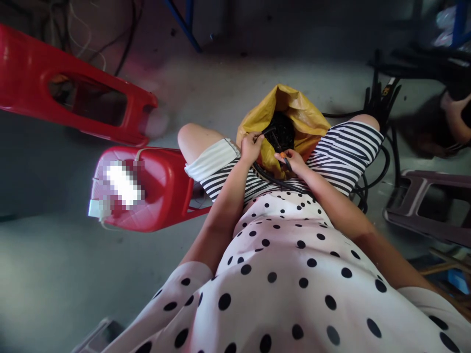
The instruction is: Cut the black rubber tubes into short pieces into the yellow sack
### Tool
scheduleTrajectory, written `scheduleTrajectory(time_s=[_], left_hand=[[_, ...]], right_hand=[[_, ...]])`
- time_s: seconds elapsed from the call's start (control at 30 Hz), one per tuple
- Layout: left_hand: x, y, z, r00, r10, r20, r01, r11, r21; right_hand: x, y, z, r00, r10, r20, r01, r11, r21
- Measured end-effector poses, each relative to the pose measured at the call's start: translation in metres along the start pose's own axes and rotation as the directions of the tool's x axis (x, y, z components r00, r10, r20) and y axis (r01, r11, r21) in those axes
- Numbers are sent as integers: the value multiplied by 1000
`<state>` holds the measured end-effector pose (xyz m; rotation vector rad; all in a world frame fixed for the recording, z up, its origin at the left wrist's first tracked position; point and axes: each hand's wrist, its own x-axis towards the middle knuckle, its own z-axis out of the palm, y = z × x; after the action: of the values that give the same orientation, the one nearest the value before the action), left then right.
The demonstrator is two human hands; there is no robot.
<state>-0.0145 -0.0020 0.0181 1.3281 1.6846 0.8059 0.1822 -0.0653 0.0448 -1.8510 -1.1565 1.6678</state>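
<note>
Head view: taking a yellow bag (250, 120) as the clock's centre, its wide mouth shows a heap of black pieces (284, 128) and it sits between the person's thighs. Toward half past eight, the left hand (251, 148) pinches a slim black part (269, 131) at the bag's edge. Near half past five, the right hand (294, 161) pinches a black tube (288, 165) beside an orange piece (283, 155); the hands are apart.

Between two and three o'clock lies a black bundle (382, 105) bearing a yellow-and-white marking (387, 89), too small to read. A grey-brown stool (397, 213) is near four o'clock. Toward half past eight, well apart, a red stool (158, 196) carries a white object (123, 184), pixelated, so any lettering on it is unreadable. A second red stool (25, 68) lies between nine and ten. Blue metal legs (184, 27) stand near half past ten.
</note>
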Motion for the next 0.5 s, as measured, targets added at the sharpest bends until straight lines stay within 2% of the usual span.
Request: scheduleTrajectory(time_s=[0.13,0.27,0.5], left_hand=[[-3,3,1,999,0,36,0,1000,-3],[-7,4,4,993,28,117,-29,1000,4],[-9,2,6,988,47,149,-52,998,30]], right_hand=[[-3,-3,-2,997,45,65,-50,995,88],[-1,0,-1,996,47,77,-57,990,133],[5,5,0,994,63,85,-78,981,177]])
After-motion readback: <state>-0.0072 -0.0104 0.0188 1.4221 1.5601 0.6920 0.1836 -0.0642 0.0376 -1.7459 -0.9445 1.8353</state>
